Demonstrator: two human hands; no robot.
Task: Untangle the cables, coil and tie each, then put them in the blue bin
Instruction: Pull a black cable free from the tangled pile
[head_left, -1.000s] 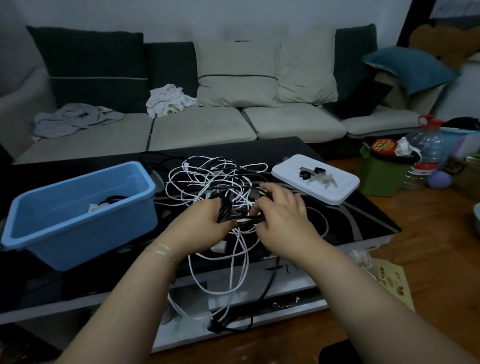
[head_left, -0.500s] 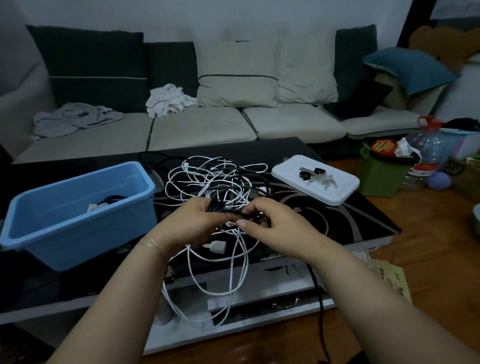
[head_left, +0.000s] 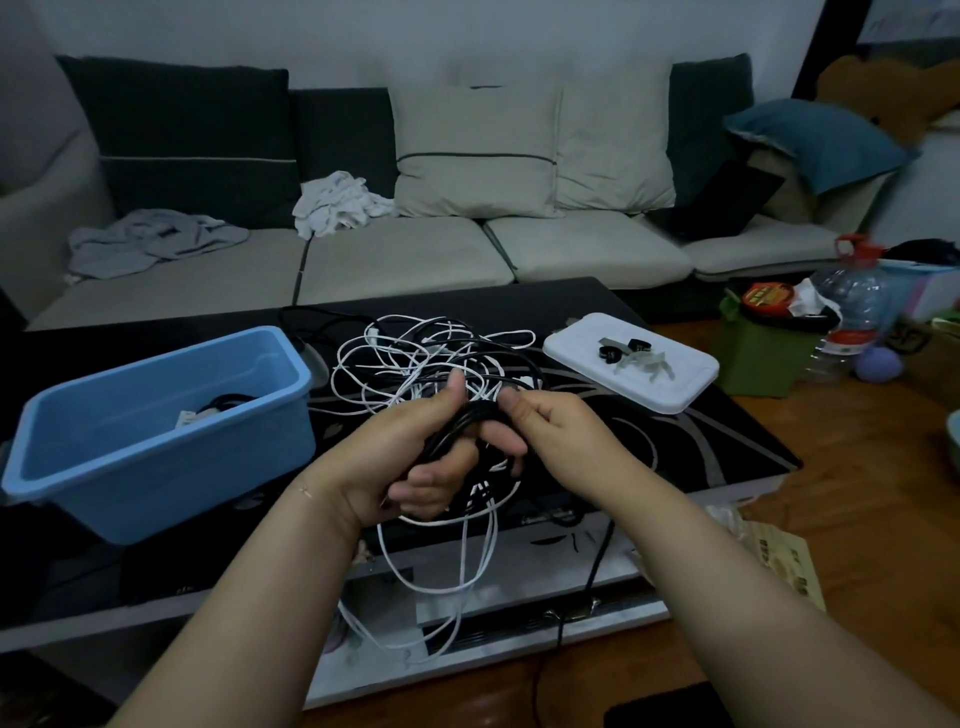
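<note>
Hands meet over the counter (head_left: 727, 441): left hand (head_left: 410, 457) now grips a gathered black cable (head_left: 460, 428), right hand (head_left: 545, 426) pinching it. Coiling has begun; white cables (head_left: 415, 364) stay tangled beyond, right of the blue bin (head_left: 156, 457).

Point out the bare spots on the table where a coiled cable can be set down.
Bare table top lies between the right hand and the white lid, and behind the blue bin at the far left. The middle is crowded with tangled white cables.
</note>
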